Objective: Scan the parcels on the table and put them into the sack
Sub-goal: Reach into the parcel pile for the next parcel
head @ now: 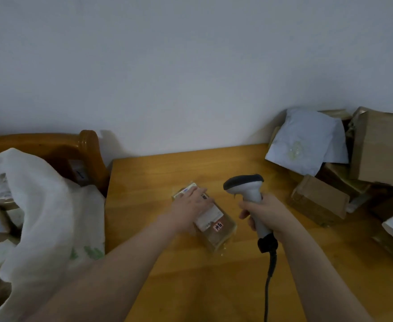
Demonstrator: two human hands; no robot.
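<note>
A small brown parcel (216, 231) with a white label and a red sticker lies on the wooden table (158, 177). My left hand (192, 206) rests flat on its far end, fingers fairly straight. My right hand (266, 213) grips the handle of a grey-and-white barcode scanner (249, 189), whose head points left over the parcel. The scanner's black cable hangs toward the table's near edge. A white sack (39, 205) stands open at the left, beside the table, with parcels showing inside.
A pile of brown cardboard boxes (318, 201) and white mailer bags (307, 142) fills the table's right side against the wall. A wooden bed frame (84, 147) stands behind the sack. The wall runs along the table's far edge.
</note>
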